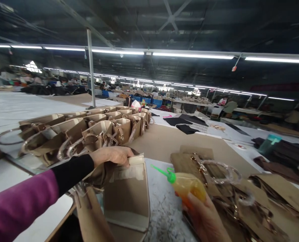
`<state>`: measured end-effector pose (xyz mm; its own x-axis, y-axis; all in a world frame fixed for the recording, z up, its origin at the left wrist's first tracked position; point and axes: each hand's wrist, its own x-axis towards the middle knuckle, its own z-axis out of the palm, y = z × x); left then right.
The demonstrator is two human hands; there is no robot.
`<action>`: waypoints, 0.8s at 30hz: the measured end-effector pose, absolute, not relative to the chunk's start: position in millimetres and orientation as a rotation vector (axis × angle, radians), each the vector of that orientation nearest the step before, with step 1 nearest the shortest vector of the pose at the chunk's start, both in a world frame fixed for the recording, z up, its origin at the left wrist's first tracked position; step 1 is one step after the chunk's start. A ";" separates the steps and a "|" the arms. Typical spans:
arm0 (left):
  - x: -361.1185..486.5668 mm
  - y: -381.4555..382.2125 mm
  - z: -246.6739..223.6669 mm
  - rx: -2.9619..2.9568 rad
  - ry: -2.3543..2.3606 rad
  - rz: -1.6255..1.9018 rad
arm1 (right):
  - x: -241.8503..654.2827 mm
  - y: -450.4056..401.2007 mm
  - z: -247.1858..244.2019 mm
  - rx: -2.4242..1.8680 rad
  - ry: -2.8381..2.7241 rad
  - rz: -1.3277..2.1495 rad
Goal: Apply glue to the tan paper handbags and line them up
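Gripping a tan bag [126,198] from above, left hand [115,156] palm down

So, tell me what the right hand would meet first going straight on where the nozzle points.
Probably the bag held by the left hand, near its top edge: the nozzle of the bottle in the right hand points that way. Depth is unclear, so it might pass above.

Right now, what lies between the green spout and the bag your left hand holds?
In the head view, just a strip of white tabletop shows between the spout and the bag.
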<state>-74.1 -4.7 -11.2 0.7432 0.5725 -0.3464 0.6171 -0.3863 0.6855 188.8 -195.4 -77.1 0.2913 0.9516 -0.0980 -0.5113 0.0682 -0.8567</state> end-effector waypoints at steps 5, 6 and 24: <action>-69.6 -6.6 -13.4 2.146 0.910 -0.085 | 200.2 -196.6 -68.5 -0.953 -0.711 1.027; -68.8 -6.9 -13.9 2.164 0.918 -0.097 | 201.6 -197.5 -68.8 -0.930 -0.694 1.015; -41.4 -22.4 12.7 2.443 1.036 -0.527 | 190.5 -186.0 -54.5 -0.961 -0.706 0.990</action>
